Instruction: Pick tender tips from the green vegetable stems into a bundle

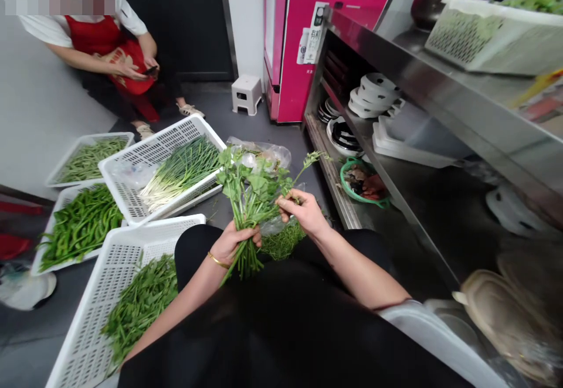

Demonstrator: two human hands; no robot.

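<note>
My left hand is closed round the stems of a bunch of leafy green celery, held upright over my lap. My right hand pinches a leafy sprig at the right side of the same bunch. Below the hands a heap of green trimmings lies on a clear plastic bag on the floor. A white basket at my left knee holds picked green stalks.
More white baskets on the grey floor hold spring onions, green peppers and green beans. A person in a red apron crouches at the far left with a phone. A steel shelf with plates stands to the right.
</note>
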